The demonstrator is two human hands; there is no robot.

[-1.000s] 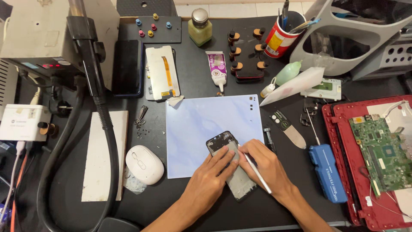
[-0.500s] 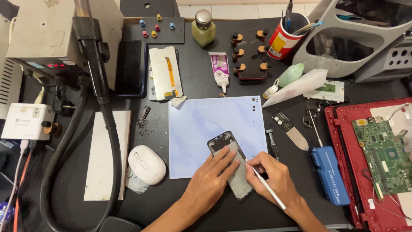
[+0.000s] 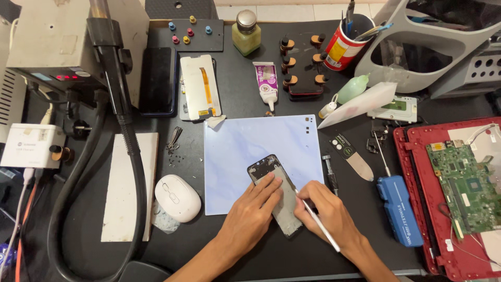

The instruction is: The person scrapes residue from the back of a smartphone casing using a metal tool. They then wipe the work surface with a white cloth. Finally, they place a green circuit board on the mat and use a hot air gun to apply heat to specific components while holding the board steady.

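Note:
A black phone frame [image 3: 266, 166] lies tilted on the lower part of a pale blue work mat [image 3: 250, 151]. My left hand [image 3: 251, 216] rests flat on the frame's middle and pins it down. My right hand [image 3: 326, 214] grips a thin white tool [image 3: 319, 222] like a pen. The tool's tip meets the frame's right edge, while the long end points toward me. Both hands hide the frame's lower half.
A white mouse [image 3: 177, 197] sits left of the mat, and a thick black hose [image 3: 133, 156] curves down from a grey machine. A blue screwdriver case [image 3: 399, 209] and an opened red laptop with a green board [image 3: 462, 183] lie right. A glue tube [image 3: 266, 83] and bottles stand behind.
The view has shifted slightly. My right hand has drawn the white tool a little lower along the frame's right edge. My left hand stays pressed on the frame.

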